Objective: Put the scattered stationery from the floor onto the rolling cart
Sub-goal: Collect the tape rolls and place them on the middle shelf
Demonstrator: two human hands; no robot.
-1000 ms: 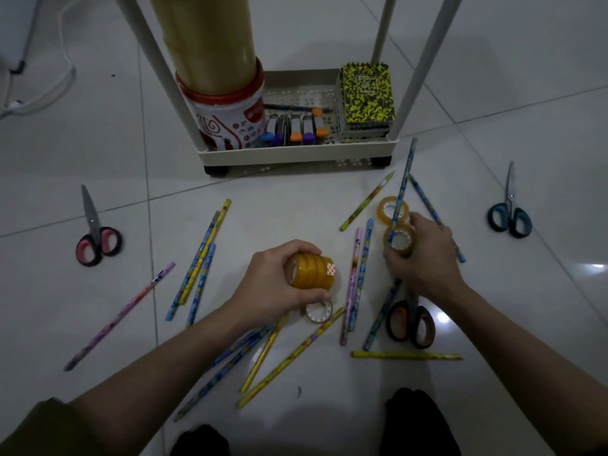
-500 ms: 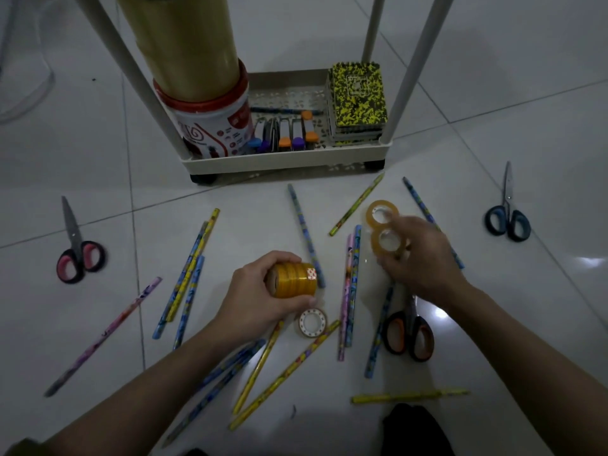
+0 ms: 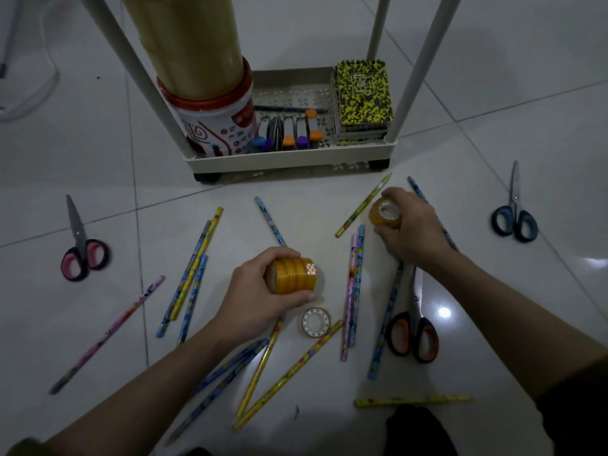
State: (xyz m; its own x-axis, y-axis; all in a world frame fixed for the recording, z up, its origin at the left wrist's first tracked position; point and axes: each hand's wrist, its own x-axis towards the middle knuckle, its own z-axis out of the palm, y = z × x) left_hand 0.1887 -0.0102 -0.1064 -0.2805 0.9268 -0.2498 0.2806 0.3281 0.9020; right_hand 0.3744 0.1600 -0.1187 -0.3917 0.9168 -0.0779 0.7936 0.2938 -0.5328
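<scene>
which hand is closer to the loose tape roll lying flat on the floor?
Left. The left hand, gripping the stack of tape rolls, sits just above and left of the loose tape roll. The right hand, holding its own tape rolls, is farther up and right.

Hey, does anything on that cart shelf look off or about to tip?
Yes. The big tape roll stands on the red-lidded tub in the cart corner, leaning against the post. It looks top-heavy; the notebooks sit neatly.
</scene>
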